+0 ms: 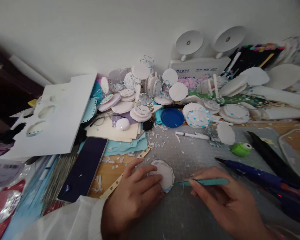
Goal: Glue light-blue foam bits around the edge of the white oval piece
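In the head view, a small round white disc [167,175] with bits of light blue along its edge lies low on the grey cutting mat [162,216]. My left hand [136,191] holds it from the left, fingers lying over its top; the thumb is mostly hidden. Teal tweezers [213,181] are pinched between the thumb and fingers of my right hand [227,200]. Their tip points left and reaches the disc's right edge. Whether the tip grips anything is too small to tell. A thin, pale strand hangs near the tip.
A blue glue gun [255,173] with a red light lies at right, near a green bird-like figure [240,149]. Behind are a white pen [193,135], a blue lid [172,117] and several white discs [178,91]. A phone [83,170] and white board [62,116] lie left.
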Motion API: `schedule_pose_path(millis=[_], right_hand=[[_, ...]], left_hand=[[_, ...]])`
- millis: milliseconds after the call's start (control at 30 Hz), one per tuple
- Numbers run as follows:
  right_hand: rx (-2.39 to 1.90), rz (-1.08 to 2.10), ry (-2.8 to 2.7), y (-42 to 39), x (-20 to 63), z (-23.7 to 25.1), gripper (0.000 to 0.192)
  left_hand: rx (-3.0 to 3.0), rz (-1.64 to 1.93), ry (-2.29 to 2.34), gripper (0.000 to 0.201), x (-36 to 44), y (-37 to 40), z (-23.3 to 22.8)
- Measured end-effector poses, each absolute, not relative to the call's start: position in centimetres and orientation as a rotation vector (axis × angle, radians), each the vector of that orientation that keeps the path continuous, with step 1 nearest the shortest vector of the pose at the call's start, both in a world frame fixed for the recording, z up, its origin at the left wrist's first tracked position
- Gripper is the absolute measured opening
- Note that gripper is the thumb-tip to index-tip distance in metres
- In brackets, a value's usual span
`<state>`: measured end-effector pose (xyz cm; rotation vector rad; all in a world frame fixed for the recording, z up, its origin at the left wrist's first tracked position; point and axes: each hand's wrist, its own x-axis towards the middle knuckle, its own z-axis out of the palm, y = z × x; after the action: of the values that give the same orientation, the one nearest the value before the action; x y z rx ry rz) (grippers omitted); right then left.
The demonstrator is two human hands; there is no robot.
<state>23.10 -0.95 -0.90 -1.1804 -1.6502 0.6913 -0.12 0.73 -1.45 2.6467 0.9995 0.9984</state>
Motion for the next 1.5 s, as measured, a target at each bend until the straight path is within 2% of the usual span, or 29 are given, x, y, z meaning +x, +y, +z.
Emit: schedule_pose_path(millis=[467, 1000, 1100, 1267, 1500], right_hand=[[-1.096, 0.528, -1.945, -1.1, 23.5, -0.4, 0.019], [-1.151, 0.416, -1.853, -0.6, 23.7, 0.0, 0.016], [-1.165, 0.382, -1.856, -0.6, 23.9, -0.3, 0.014], [-1.165, 0.357, -1.917, -0.5, 24.0, -0.6, 0.013], [-1.187, 0.331, -1.936, -0.4, 23.9, -0.6, 0.009]], left_hand=[[2.668, 0.97, 0.99, 0.005, -0.1, 0.8, -1.5], [2.684, 0.959, 0.953, 0.003, -0.3, 0.7, -1.7], [2.744, 0.926, 0.918, 0.01, -0.4, 0.6, -1.5], [2.906, 0.846, 0.897, 0.033, -0.3, -0.1, -0.6], [2.847, 0.718, 0.962, 0.038, 0.0, -0.4, -0.3]])
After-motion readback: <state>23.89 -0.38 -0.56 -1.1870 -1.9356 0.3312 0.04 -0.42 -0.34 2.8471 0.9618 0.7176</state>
